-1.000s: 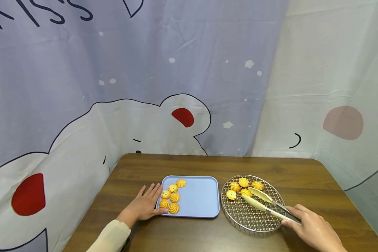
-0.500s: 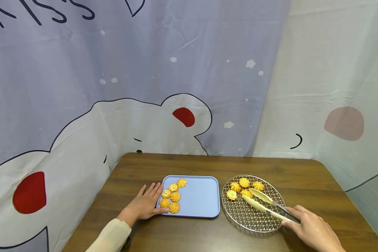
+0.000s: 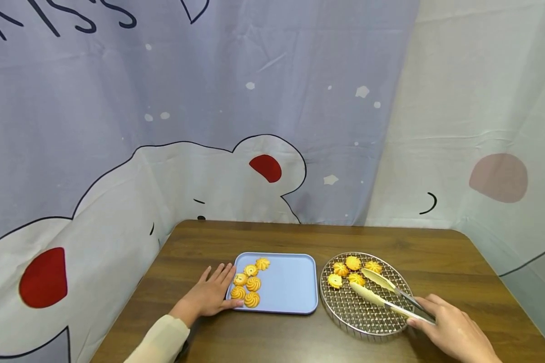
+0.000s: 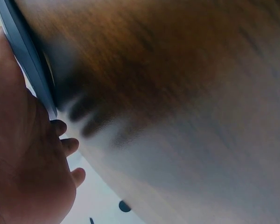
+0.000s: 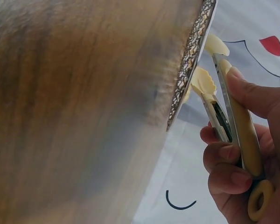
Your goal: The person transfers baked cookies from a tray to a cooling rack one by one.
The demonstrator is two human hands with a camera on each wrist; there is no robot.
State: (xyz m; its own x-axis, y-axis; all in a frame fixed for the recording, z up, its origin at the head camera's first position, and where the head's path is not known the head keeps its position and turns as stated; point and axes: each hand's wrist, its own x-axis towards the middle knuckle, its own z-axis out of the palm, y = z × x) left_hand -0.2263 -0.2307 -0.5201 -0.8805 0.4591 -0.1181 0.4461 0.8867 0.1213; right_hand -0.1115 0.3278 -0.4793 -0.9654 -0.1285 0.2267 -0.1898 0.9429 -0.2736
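The left hand (image 3: 206, 296) rests with straight, spread fingers on the left edge of a light blue tray (image 3: 288, 285); several swirled cookies (image 3: 253, 284) lie in the tray's left part. In the left wrist view the hand (image 4: 30, 149) is against the tray's dark-looking side (image 4: 25, 51). The right hand (image 3: 454, 327) grips metal tongs (image 3: 397, 305) with cream tips, which are spread apart near a cookie (image 3: 356, 279) on a round wire rack (image 3: 363, 312). Fingers curl round the tongs (image 5: 245, 135) in the right wrist view.
The rack stands right of the tray on a brown wooden table (image 3: 254, 338). Other cookies (image 3: 352, 262) sit on the rack's far part. A printed curtain (image 3: 200, 91) hangs behind the table and along its sides.
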